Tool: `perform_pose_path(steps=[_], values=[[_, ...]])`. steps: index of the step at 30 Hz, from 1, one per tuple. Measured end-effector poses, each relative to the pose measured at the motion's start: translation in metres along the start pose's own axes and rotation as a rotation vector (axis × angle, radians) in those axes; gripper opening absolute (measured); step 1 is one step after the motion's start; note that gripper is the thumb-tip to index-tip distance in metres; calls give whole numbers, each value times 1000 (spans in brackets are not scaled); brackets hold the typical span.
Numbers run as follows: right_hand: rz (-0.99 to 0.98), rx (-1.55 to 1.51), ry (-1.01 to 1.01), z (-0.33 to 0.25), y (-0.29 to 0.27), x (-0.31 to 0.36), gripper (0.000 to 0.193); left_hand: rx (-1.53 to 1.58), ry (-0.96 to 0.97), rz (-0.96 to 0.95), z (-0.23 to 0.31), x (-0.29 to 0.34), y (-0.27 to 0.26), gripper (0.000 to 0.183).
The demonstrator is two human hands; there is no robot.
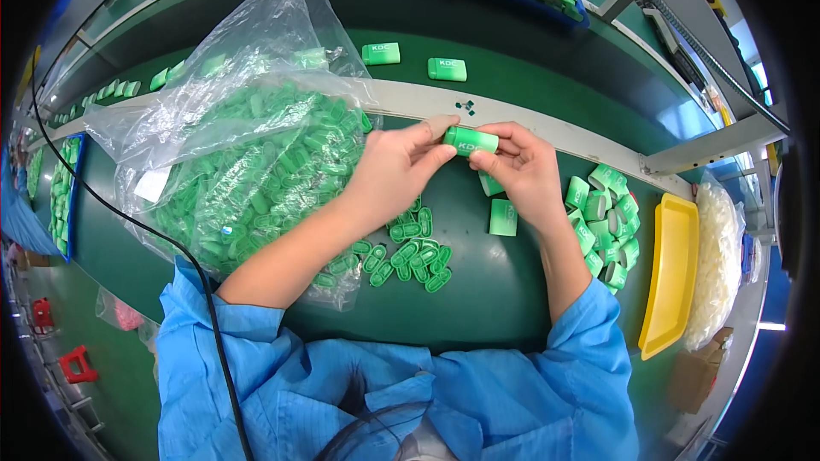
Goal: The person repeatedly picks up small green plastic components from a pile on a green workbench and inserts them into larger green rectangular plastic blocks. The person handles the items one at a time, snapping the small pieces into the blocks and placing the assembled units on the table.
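Green case [472,142] is up in front of the person, just above the desk [478,307], spanned by both hands. White printed lettering on its upward face, partly behind the right thumb; same sort of white print on the two cases beyond the rail [598,135], the near one [380,54] and the one to its right [447,69]. Small white label [154,183] at the left of the clear plastic bag [290,21], too washed out to read. Hard to make out: small oval parts [213,196] inside the bag blur under film glare. One case [490,183] is partly covered by the right hand; a second [503,218] lies in full view just below it. Blue bin [581,10] at top is cut off by the dark fisheye rim. Left hand [389,162]: nearly closed, thumb and index pinching the left end of the case. Right hand [528,172]: fingers curled, thumb on the near side, gripping the right end; contact under the fingers is hidden. Loose oval parts [418,260] sit on the desk between the forearms; case pile [608,222] right of the right wrist, yellow tray [686,290] beside it.
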State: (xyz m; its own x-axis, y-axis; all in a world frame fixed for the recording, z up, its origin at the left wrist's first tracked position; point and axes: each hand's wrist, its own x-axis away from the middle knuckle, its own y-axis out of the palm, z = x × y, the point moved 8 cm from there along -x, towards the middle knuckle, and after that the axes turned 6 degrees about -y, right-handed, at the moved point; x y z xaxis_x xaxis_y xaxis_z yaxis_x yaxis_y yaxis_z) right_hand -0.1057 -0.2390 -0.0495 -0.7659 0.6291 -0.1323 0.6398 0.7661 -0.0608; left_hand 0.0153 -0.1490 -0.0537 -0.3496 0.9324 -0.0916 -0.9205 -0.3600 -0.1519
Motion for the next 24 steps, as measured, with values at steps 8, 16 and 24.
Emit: perform_pose_path(steps=[8, 16, 24], values=[[133, 452, -224, -29, 19, 12, 29, -377, 217, 235, 21, 26, 7, 44], [153, 344, -14, 0, -40, -60, 30, -484, 227, 288, 25, -10, -29, 36], [461, 801, 65, 28, -123, -82, 36, -817, 164, 111, 19, 3, -40, 15]])
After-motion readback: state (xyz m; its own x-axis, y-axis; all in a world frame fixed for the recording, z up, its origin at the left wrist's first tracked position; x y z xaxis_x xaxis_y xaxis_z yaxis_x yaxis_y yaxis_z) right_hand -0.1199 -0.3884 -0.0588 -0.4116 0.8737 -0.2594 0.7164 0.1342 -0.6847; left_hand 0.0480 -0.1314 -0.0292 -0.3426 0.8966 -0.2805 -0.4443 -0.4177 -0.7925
